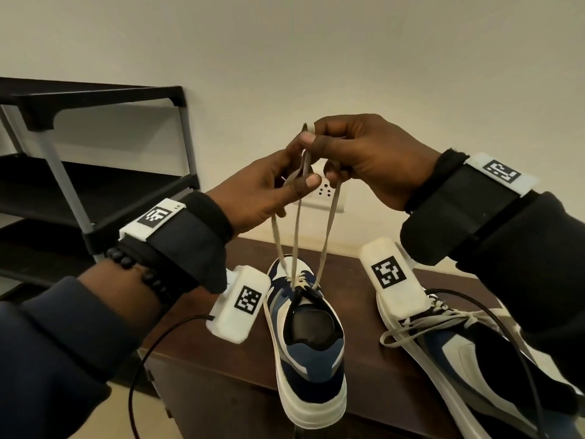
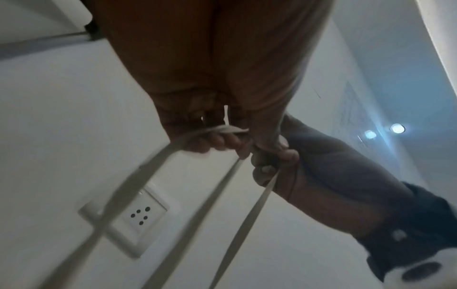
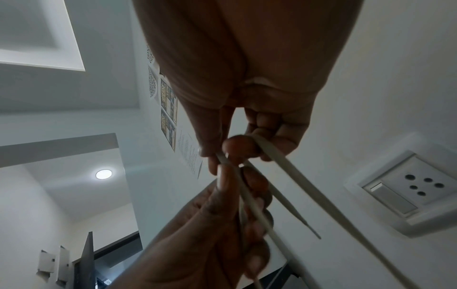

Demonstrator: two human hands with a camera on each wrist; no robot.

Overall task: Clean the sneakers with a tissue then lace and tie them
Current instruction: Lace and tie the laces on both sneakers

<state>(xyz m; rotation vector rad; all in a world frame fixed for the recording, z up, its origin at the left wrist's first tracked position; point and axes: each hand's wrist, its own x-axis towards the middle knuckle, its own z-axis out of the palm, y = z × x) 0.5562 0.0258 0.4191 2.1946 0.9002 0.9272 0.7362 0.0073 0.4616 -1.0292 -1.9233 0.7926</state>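
Shelving (image 1: pixel 95 147) of black boards and grey posts stood at the far left against the pale wall. Next to it, the left hand (image 1: pixel 259 191) was raised above a dark wooden cabinet (image 1: pixel 221 369), its thumb and fingers closed on the pale shoelace (image 1: pixel 297 236). Below the hands, a navy and white sneaker (image 1: pixel 307 337) was seen heel-first on the cabinet top, three strands of its lace drawn up taut to the fingers. The right hand (image 1: pixel 370 160) was held touching the left, a loop of the same lace pinched between its thumb and forefinger. Behind the hands, a wall socket (image 1: pixel 326 193) was partly hidden. At the far right, a second sneaker (image 1: pixel 459 356) lay on the cabinet, its lace already tied in a bow.
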